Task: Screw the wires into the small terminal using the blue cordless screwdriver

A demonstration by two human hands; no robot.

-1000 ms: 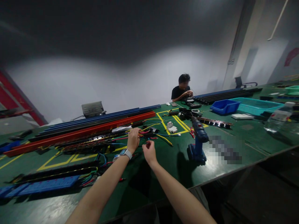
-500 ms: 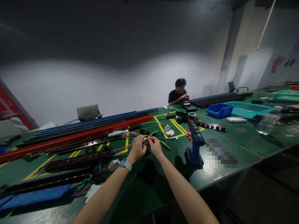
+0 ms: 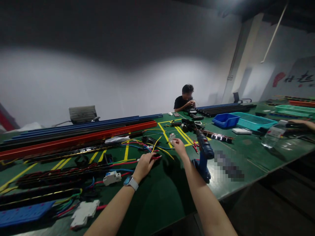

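Note:
My left hand, with a watch on its wrist, is closed on a red wire whose end sticks out past the fingertips. Yellow wires and a blue one lie just beyond it. Farther out to the right, my right hand has its fingers closed at a small white circuit breaker on the table; the hand covers part of that spot. Another white breaker, wired in red and blue, lies left of my left wrist. A further white breaker piece rests nearer to me.
A blue cordless drill stands right of my right forearm, close to red-handled pliers. Long rails and wired strips fill the left side. Blue and teal bins, a bottle and a person are beyond.
My hands were together on the wires. My right hand has moved away, forward and right, to the white breakers, while my left stays with the red wire. The view has turned slightly right.

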